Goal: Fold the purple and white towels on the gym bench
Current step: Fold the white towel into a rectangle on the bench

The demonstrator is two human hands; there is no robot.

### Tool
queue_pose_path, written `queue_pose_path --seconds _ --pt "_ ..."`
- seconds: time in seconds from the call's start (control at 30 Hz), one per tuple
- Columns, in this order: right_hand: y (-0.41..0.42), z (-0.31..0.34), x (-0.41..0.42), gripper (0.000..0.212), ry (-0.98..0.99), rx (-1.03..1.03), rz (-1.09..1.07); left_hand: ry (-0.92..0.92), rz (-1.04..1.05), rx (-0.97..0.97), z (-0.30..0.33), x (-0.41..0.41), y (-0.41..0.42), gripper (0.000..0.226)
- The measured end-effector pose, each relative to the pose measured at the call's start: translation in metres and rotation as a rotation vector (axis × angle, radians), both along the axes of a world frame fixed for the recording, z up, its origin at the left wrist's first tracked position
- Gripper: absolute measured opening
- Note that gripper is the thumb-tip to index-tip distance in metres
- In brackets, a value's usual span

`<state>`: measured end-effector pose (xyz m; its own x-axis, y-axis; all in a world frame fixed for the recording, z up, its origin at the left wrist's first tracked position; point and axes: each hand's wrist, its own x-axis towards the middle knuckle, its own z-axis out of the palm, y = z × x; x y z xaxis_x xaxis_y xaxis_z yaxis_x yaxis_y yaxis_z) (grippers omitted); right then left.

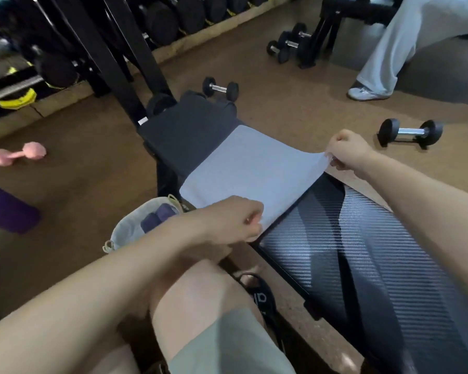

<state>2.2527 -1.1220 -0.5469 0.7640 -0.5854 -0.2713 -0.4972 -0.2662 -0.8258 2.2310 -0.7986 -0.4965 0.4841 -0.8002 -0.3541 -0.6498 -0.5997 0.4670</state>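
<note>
Each grip is pressed together on cloth: the right hand (347, 152) pinches the near right corner of the pale, flat white towel (247, 171) and holds it lifted a little off the padding, while the left hand (235, 220) pinches the near left corner low against the edge. Between the two grips the towel's near hem runs taut, and from that hem the cloth stretches away from the person, its long axis lying along the length of the dark padded gym bench surface (181, 130), with the far end resting flat on the black seat pad. The towel therefore lies forward of both hands, and the two hands sit about equally close to it, one at each near corner; the fold, as I judge it, turns on carrying this near hem forward along that long axis to meet the far hem. Just left of the left hand, on the floor beside the surface, stands a light fabric basket (127, 228) holding rolled purple towels (157, 218), which suggests the purple ones are already dealt with, though I cannot tell how neatly. Farther out, black dumbbells (409, 132) and a pink dumbbell (16, 153) lie scattered on the brown floor, well apart from the work.
</note>
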Motion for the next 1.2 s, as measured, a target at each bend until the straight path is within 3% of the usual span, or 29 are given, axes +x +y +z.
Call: queue_pose_path --seconds 0.07,0.2,0.33,0.4,0.5,0.73,0.87,1.0,1.2 --pt "0.005 0.017 0.015 0.022 -0.070 0.148 0.047 0.120 0.140 -0.080 0.008 0.020 0.017 0.024" --pt "0.021 0.038 0.055 0.007 -0.189 0.399 0.064 0.402 0.386 -0.256 0.008 0.057 0.050 0.027" --pt "0.042 0.043 0.103 0.015 -0.178 0.270 0.161 0.549 0.592 -0.384 -0.011 0.086 0.075 0.025" --pt "0.054 0.042 0.124 0.024 -0.098 0.069 0.222 0.538 0.657 -0.406 -0.020 0.098 0.083 0.024" --pt "0.071 0.031 0.151 0.011 -0.026 -0.109 0.335 0.508 0.696 -0.374 -0.034 0.116 0.092 0.018" --pt "0.090 -0.012 0.190 0.012 0.023 -0.239 0.400 0.398 0.697 -0.216 -0.060 0.153 0.113 0.021" --pt "0.094 -0.032 0.191 0.008 -0.015 -0.405 0.415 0.386 0.723 -0.225 -0.070 0.157 0.113 0.016" --pt "0.095 -0.039 0.188 0.012 -0.067 -0.460 0.399 0.338 0.743 -0.201 -0.076 0.157 0.112 0.025" --pt "0.093 -0.034 0.188 0.013 -0.080 -0.538 0.426 0.325 0.737 -0.193 -0.076 0.160 0.112 0.018"
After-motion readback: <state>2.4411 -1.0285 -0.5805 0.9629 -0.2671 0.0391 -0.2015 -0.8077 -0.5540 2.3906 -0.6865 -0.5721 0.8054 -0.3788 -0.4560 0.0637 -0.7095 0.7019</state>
